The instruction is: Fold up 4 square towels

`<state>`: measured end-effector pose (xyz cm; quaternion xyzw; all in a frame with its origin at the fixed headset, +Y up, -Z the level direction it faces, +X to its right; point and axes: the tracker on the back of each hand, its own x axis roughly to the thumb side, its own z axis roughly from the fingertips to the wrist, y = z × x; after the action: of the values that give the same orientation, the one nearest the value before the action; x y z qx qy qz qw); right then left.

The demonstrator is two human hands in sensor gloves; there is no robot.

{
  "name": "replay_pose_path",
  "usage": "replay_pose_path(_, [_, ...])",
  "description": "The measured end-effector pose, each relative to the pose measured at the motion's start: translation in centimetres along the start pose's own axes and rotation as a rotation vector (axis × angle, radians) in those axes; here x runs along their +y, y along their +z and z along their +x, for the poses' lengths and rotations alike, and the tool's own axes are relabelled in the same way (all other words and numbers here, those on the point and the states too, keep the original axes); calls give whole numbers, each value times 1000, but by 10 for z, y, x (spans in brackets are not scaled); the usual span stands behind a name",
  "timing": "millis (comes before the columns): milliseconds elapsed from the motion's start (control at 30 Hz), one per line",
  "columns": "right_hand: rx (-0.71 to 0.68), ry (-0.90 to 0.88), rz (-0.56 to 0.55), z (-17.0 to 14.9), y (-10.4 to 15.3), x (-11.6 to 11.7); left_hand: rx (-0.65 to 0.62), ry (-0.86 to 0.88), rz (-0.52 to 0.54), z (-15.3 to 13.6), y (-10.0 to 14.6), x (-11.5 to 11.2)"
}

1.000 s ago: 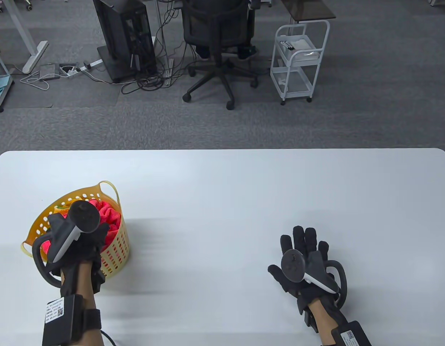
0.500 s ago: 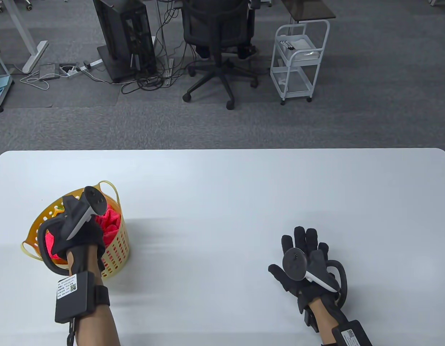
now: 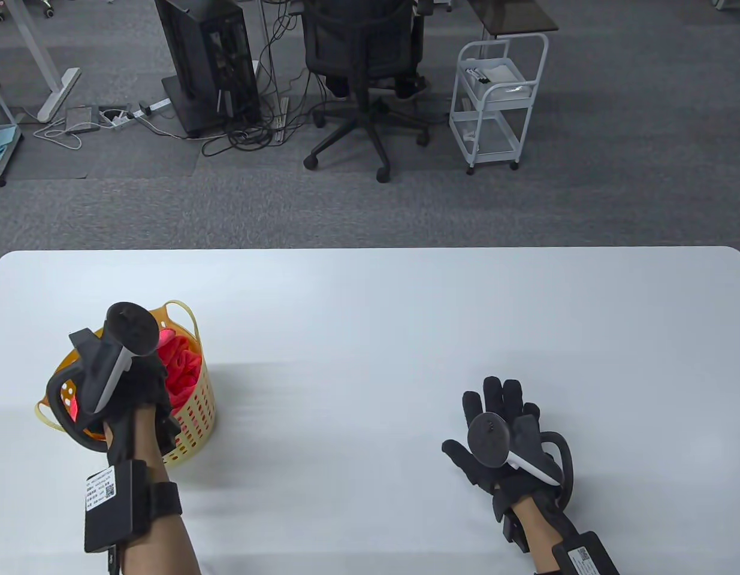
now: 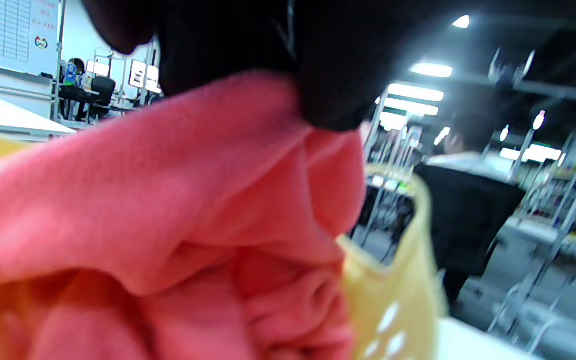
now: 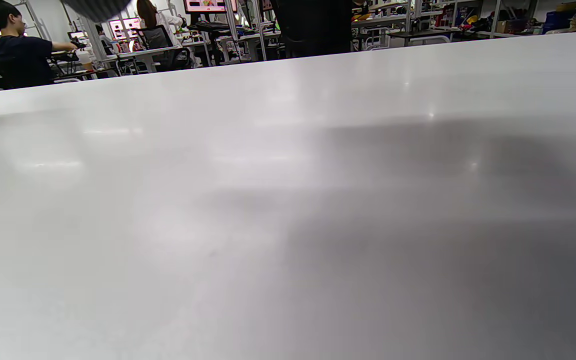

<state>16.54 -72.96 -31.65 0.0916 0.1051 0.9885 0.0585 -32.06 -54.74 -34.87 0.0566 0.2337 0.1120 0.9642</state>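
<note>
The yellow basket point(image 3: 193, 407) stands on the white table point(image 3: 370, 311) near its left edge, with a stretch of bare tabletop between it and the far edge. Pink towel point(image 3: 181, 365) cloth fills the basket up to the rim; how many towels lie in it cannot be told. The left hand point(image 3: 139, 389) reaches down into the basket from the near side, and in the left wrist view its gloved fingers point(image 4: 328, 75) press into a fold of the pink towel point(image 4: 168, 200) just above the basket's rim point(image 4: 398, 280), gripping the cloth. The right hand point(image 3: 495, 443) lies flat on the table on the right side, fingers spread and holding nothing, well apart from the basket. A wide bare band of tabletop runs between the 2 hands and on toward the far and right edges; the right wrist view shows only that smooth white surface point(image 5: 288, 200).
</note>
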Motion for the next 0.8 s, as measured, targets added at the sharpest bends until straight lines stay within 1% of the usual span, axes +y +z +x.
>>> replay_pose_path(167, [-5,4,5,2,1,2,-82,172,87,17,13,20])
replay_pose_path(267, [-8,1,3,3,1,2,-121,267,48,27,19,27])
replay_pose_path(367, [-14,-9,5,3,1,2,-148,405,67,33,23,33])
replay_pose_path(500, [-13,-6,19,4,1,2,-191,440,65,42,28,46])
replay_pose_path(567, [-9,-3,20,4,2,1,-211,509,98,47,33,54])
replay_pose_path(633, [-8,-3,20,4,2,1,-255,574,97,52,36,62])
replay_pose_path(800, [-8,-4,17,4,2,1,-340,563,103,70,46,74])
